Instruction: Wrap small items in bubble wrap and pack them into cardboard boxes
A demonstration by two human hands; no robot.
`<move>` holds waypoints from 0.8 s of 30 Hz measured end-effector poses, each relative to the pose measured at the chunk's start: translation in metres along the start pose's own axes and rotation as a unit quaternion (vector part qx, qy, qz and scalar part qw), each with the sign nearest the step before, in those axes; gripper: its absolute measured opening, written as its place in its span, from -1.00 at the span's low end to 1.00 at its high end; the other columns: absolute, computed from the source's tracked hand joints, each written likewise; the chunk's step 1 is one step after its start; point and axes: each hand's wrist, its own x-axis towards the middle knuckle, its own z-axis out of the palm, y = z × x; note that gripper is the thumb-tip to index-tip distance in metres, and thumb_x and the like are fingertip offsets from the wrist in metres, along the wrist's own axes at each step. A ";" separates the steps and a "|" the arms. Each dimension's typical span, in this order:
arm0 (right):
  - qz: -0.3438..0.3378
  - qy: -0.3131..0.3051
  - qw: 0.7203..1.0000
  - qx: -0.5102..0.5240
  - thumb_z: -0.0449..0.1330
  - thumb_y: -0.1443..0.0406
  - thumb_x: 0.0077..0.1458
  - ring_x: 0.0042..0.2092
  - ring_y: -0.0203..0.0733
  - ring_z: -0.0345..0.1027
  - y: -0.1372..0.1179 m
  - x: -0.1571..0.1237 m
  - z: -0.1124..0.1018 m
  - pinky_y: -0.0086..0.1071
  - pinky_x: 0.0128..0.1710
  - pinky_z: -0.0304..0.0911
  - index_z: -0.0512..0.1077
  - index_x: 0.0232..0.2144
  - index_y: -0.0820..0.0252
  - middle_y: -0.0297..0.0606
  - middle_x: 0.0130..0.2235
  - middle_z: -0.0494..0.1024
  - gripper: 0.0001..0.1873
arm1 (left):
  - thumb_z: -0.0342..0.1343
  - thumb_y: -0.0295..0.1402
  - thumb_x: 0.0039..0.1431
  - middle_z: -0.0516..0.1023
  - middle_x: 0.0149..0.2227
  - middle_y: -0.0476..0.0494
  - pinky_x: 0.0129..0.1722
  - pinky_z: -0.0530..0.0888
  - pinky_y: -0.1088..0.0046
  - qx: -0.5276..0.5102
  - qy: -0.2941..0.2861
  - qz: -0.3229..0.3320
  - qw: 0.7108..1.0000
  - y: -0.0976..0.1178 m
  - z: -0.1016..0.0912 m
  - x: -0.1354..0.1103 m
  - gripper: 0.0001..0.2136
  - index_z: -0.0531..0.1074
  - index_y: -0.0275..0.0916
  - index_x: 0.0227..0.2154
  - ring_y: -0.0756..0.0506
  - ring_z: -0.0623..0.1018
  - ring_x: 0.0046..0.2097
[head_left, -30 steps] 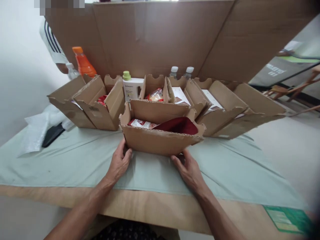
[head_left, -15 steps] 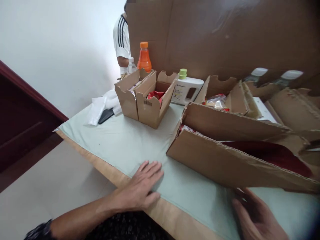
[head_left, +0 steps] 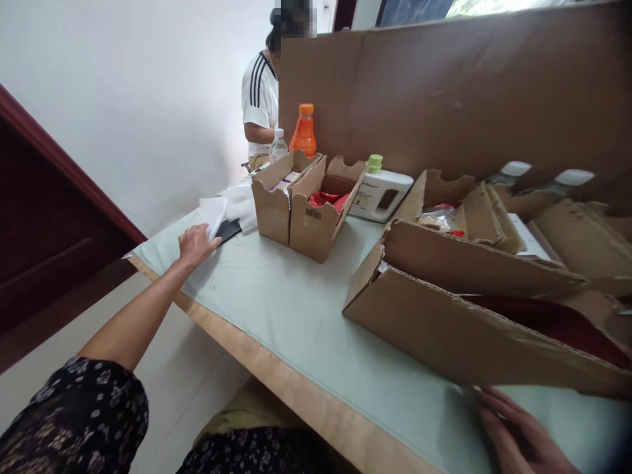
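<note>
My left hand (head_left: pixel 196 245) reaches over the far left of the table, its fingers and thumb closed on the near edge of a white bubble wrap sheet (head_left: pixel 213 214). A flat black item (head_left: pixel 228 230) lies beside that hand, partly under the wrap. At the lower right, my right hand (head_left: pixel 526 431) is near the tabletop in front of the long cardboard box (head_left: pixel 444 329). Its fingers are curled around a thin, dark, blurred thing (head_left: pixel 478 421) whose kind I cannot make out.
Two narrow cardboard boxes (head_left: pixel 312 230) stand at the middle back, with an orange bottle (head_left: pixel 303 135) and a clear bottle (head_left: pixel 278 146) behind. A white jug (head_left: pixel 382 194) stands beside them. More boxes (head_left: pixel 573 227) fill the right. A tall cardboard panel (head_left: pixel 444 92) borders the back; a person (head_left: pixel 261 99) is beyond.
My left hand has gone from lying flat at the table's near edge to the bubble wrap at the far left and closed on it. My right hand has shifted slightly down.
</note>
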 end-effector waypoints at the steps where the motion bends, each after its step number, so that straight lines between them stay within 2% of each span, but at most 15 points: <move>1: 0.008 -0.013 1.000 0.003 0.21 -0.17 0.05 0.00 0.38 0.59 -0.002 0.001 -0.001 0.27 0.02 0.43 0.61 -0.22 -0.17 -0.05 0.03 0.68 -0.60 | 0.18 -0.33 0.03 0.65 0.02 -0.49 0.20 0.43 -0.17 -0.003 0.009 -0.009 1.000 -0.001 0.001 0.004 -0.68 0.57 -0.32 -0.13 -0.52 0.56 0.17; 3: 0.024 -0.033 0.999 0.007 0.20 -0.21 0.01 0.03 0.39 0.57 -0.008 0.000 -0.005 0.31 0.10 0.39 0.61 -0.22 -0.14 -0.11 0.05 0.68 -0.54 | 0.07 -0.37 0.10 0.69 -0.08 -0.44 0.12 0.51 -0.08 -0.015 0.045 -0.014 0.999 -0.003 -0.006 0.001 -0.73 0.58 -0.32 -0.20 -0.46 0.63 0.06; 5: 0.036 -0.025 0.999 0.004 0.19 -0.21 0.02 0.06 0.36 0.56 -0.020 -0.003 -0.007 0.31 0.15 0.39 0.61 -0.23 -0.08 -0.13 0.05 0.67 -0.51 | -0.01 -0.39 0.17 0.68 -0.04 -0.42 0.13 0.53 0.01 -0.032 0.092 0.007 0.995 -0.005 -0.020 -0.017 -0.71 0.56 -0.33 -0.17 -0.39 0.64 0.08; 8: 0.034 -0.001 0.999 0.006 0.18 -0.11 0.12 0.06 0.24 0.57 -0.046 -0.018 -0.008 0.16 0.15 0.43 0.61 -0.20 0.03 -0.10 0.05 0.67 -0.55 | 0.00 -0.38 0.25 0.65 0.07 -0.35 0.26 0.47 0.15 -0.070 0.133 0.096 0.984 -0.001 -0.044 -0.079 -0.76 0.52 -0.28 -0.13 -0.26 0.61 0.17; 9: 0.024 0.003 1.000 0.014 0.18 -0.07 0.16 0.06 0.19 0.57 -0.056 -0.024 -0.008 0.09 0.12 0.45 0.61 -0.19 0.06 -0.09 0.06 0.66 -0.58 | 0.07 -0.37 0.25 0.67 0.05 -0.29 0.27 0.46 0.17 -0.087 0.132 0.151 0.976 0.002 -0.049 -0.107 -0.83 0.52 -0.23 -0.16 -0.24 0.62 0.16; 11: 0.001 0.000 0.999 0.042 0.18 0.00 0.23 0.08 0.08 0.56 -0.075 -0.035 -0.006 -0.05 0.07 0.47 0.61 -0.17 0.08 -0.08 0.13 0.62 -0.64 | 0.21 -0.46 0.19 0.68 0.03 -0.25 0.25 0.48 0.08 -0.123 0.122 0.365 0.915 0.011 -0.054 -0.162 -0.81 0.51 -0.18 -0.13 -0.26 0.63 0.13; 12: -0.005 -0.003 0.998 0.057 0.18 0.02 0.26 0.09 0.04 0.55 -0.083 -0.039 -0.005 -0.10 0.05 0.48 0.60 -0.17 0.09 -0.08 0.16 0.60 -0.66 | 0.22 -0.54 0.17 0.68 0.04 -0.24 0.25 0.48 0.06 -0.131 0.083 0.434 0.888 0.018 -0.053 -0.188 -0.74 0.50 -0.16 -0.09 -0.26 0.61 0.17; 14: -0.001 -0.009 0.997 0.078 0.20 0.06 0.28 0.09 0.00 0.54 -0.090 -0.044 -0.006 -0.16 0.00 0.49 0.59 -0.14 0.09 -0.07 0.17 0.58 -0.70 | 0.18 -0.63 0.17 0.69 0.03 -0.20 0.24 0.49 0.05 -0.166 0.010 0.523 0.836 0.035 -0.044 -0.231 -0.65 0.49 -0.13 -0.04 -0.24 0.59 0.20; 17: 0.019 -0.013 0.995 0.096 0.21 0.07 0.27 0.06 -0.01 0.55 -0.086 -0.051 -0.015 -0.17 -0.04 0.50 0.59 -0.16 0.12 -0.03 0.13 0.60 -0.71 | 0.10 -0.68 0.19 0.68 0.05 -0.20 0.23 0.49 0.03 -0.205 -0.073 0.580 0.785 0.070 -0.018 -0.273 -0.62 0.48 -0.16 -0.02 -0.23 0.56 0.23; 20: 0.039 -0.038 0.991 0.119 0.21 0.07 0.28 0.06 0.00 0.57 -0.072 -0.065 -0.030 -0.13 0.01 0.50 0.60 -0.20 0.13 -0.04 0.08 0.64 -0.71 | 0.06 -0.64 0.23 0.64 0.12 -0.25 0.26 0.44 -0.08 -0.177 -0.180 0.588 0.769 0.098 0.003 -0.296 -0.66 0.49 -0.18 -0.01 -0.27 0.54 0.24; 22: 0.050 -0.058 0.989 0.127 0.20 0.06 0.30 0.10 0.01 0.55 -0.066 -0.076 -0.041 -0.10 0.08 0.47 0.60 -0.16 0.11 -0.07 0.07 0.65 -0.70 | 0.11 -0.55 0.24 0.56 0.20 -0.32 0.33 0.33 -0.21 -0.162 -0.246 0.587 0.755 0.107 0.005 -0.300 -0.67 0.47 -0.19 0.04 -0.33 0.48 0.30; 24: 0.054 -0.073 0.988 0.124 0.18 0.06 0.33 0.11 0.00 0.55 -0.065 -0.081 -0.049 -0.11 0.10 0.47 0.60 -0.10 0.09 -0.11 0.07 0.66 -0.69 | 0.16 -0.47 0.23 0.48 0.27 -0.38 0.38 0.22 -0.29 -0.159 -0.257 0.578 0.758 0.109 0.002 -0.296 -0.63 0.43 -0.20 0.10 -0.38 0.40 0.36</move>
